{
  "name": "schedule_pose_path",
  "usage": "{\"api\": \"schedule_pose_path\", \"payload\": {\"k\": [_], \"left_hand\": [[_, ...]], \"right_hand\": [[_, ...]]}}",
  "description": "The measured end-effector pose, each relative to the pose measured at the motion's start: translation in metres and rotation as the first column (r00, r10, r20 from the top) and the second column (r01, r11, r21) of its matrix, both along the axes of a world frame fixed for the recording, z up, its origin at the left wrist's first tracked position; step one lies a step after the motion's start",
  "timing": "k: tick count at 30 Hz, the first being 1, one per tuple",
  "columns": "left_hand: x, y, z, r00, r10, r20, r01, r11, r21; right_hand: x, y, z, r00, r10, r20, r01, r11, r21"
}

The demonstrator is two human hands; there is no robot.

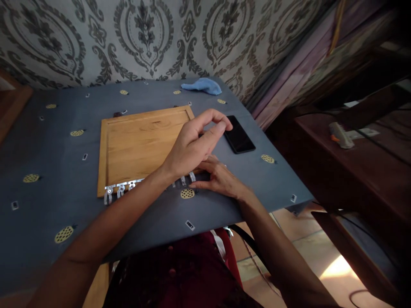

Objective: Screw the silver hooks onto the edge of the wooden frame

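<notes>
A framed wooden panel lies flat on the table. Along its near edge runs a metal hook rail with several curved hooks; my left forearm hides its middle. My right hand closes around the rail's right end, its thumb beside the last visible hook. Above the panel's right side, my left hand is raised with thumb and forefinger pinched together. Whatever may be between those fingertips is too small to make out. Just beyond them lies a black smartphone.
A grey-blue tablecloth with pineapple prints covers the table. A blue cloth lies at the back edge, by a patterned curtain. To the right stands a dark reddish table with a white power plug or adapter and cables.
</notes>
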State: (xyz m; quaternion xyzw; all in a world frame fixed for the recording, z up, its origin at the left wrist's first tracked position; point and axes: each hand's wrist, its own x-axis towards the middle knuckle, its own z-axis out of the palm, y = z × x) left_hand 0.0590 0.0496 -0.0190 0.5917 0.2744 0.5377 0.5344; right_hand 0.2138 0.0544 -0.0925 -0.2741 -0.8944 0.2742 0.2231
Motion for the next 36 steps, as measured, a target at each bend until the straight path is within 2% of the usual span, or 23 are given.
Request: {"api": "schedule_pose_path", "payload": {"k": [17, 22, 26, 31, 36], "left_hand": [[-0.002, 0.001, -0.008, 0.999, -0.017, 0.027, 0.017, 1.0, -0.02], [-0.005, -0.003, -0.01, 1.0, 0.026, 0.012, -0.026, 1.0, 0.016], [-0.009, -0.005, -0.006, 0.996, 0.087, 0.008, -0.087, 0.995, 0.049], [-0.012, -0.005, -0.003, 0.996, 0.085, 0.018, -0.086, 0.993, 0.075], [-0.009, -0.006, -0.006, 0.997, 0.075, -0.012, -0.075, 0.996, 0.042]], "right_hand": [[0.0, -0.001, 0.002, 1.0, -0.009, -0.001, 0.009, 1.0, -0.017], [0.001, 0.0, -0.002, 1.0, -0.007, 0.005, 0.007, 1.0, -0.027], [0.002, 0.002, -0.006, 1.0, 0.015, -0.007, -0.015, 1.0, -0.025], [0.002, 0.003, -0.007, 1.0, 0.021, -0.009, -0.021, 0.999, -0.032], [0.001, 0.001, -0.004, 1.0, -0.006, 0.0, 0.006, 0.999, -0.039]]}}
